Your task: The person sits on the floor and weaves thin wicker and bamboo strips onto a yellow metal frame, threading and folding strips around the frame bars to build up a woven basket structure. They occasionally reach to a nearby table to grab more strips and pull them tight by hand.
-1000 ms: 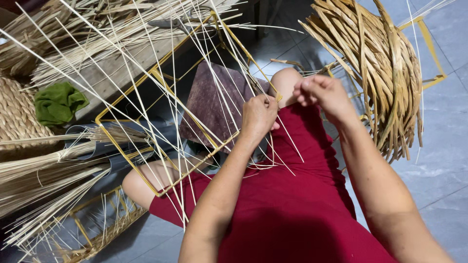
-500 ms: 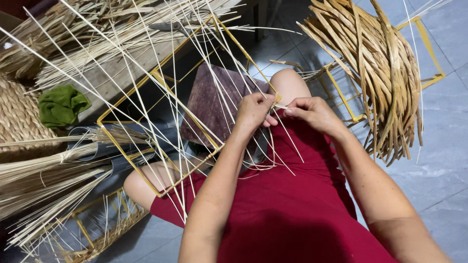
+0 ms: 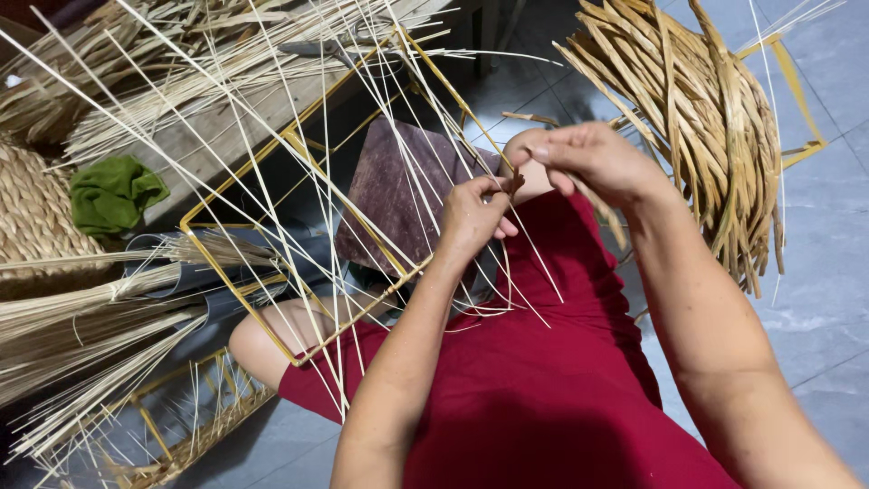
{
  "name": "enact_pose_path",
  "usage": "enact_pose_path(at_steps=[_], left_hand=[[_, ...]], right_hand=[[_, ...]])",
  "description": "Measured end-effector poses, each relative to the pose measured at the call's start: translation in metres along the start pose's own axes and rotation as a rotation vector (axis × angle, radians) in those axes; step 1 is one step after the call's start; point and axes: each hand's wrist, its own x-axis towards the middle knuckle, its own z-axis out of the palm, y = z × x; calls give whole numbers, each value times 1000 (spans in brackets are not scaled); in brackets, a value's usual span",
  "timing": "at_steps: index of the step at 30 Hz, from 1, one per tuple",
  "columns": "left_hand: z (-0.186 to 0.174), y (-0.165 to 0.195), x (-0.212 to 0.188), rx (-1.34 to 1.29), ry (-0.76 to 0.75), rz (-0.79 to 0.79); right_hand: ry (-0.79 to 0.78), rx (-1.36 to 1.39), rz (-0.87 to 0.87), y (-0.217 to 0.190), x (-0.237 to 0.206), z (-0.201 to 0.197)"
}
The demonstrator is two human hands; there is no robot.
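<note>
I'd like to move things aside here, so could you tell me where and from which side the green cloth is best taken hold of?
Probably pinch the green cloth at its bunched upper middle, coming from above: it lies crumpled on the wooden board, and its raised folds offer a ready grip. Approach from its left, since thin straw strands cross just to its right.

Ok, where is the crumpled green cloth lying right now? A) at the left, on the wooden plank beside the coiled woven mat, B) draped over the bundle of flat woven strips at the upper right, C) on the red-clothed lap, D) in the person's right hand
A: the crumpled green cloth lies at the left on the wooden plank, next to the coiled woven mat, far from both hands.
</note>
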Motion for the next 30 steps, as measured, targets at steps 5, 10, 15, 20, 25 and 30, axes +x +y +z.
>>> enact_pose_path(at_steps=[5,10,15,20,25,30], left_hand=[[12,6,-20,88,168,157],[20,7,-30,189,248,349],[26,3,-22,485,404,534],[28,-1,-14,539,317,395],[18,2,0,411,145,237],[4,5,15,140,-81,-80]], right_hand=[[-106,45,-36,0,50,11],[-65,-49,1,4,67,18],[137,-36,-74,3,40,4],[260,-304,-3,31,-2,-6],[100,-368,-140,72,-18,9],[80,-325,-146,90,-13,14]])
